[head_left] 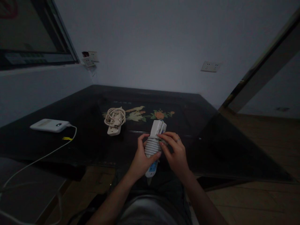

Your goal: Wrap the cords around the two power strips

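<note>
A white power strip is held over the table's near edge, its grey-white cord wound round its middle in several tight turns. My left hand is closed round the strip and the wound cord from the left, thumb across the front. From the right, my right hand pinches at the cord near the top of the turns, thumb and forefinger close together. A blue label shows on the strip's lower end. Further left on the table lies a second power strip with a beige cord bundled loosely on top.
The dark glossy table carries a printed bird-and-flower pattern. At its left lies a white power bank with a white cable running off the near edge, beside a yellow tag. Wall sockets are behind.
</note>
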`<state>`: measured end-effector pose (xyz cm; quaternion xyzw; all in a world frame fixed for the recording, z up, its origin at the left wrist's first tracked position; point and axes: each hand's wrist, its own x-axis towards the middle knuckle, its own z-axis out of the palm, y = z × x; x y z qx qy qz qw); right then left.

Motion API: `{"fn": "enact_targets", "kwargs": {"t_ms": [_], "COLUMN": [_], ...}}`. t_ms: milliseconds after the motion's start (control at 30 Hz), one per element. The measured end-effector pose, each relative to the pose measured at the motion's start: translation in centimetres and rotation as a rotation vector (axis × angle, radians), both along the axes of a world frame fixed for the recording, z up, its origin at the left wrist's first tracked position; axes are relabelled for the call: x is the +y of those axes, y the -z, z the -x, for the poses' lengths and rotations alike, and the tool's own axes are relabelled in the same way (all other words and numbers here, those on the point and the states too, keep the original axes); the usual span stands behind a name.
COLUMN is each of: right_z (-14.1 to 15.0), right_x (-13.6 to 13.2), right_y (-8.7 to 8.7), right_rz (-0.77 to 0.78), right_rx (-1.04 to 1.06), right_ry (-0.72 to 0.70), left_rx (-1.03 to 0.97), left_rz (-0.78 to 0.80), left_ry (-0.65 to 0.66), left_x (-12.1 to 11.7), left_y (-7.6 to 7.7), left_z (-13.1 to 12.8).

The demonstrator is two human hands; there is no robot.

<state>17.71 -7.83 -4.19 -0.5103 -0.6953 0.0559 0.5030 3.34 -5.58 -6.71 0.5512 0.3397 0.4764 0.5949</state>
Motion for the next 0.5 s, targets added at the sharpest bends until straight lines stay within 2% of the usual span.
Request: {"fn": "enact_targets", "kwargs": {"t_ms": [167,500], "right_z": [0.8,1.1], "right_x": [-1.0,-1.5], "right_y": [0.6,1.1], "right_rz": [-0.012,0.008], "right_rx": [-0.022,0.002], "right_ry": [0.046,0.060], "left_rx": [0.027,0.037], "left_rz": [-0.011,0.001], "left_ry": [-0.039,0.016], "left_x": [-0.7,-0.6], "left_y": [-0.1,0.1], "left_z": [0.0,0.3]}}
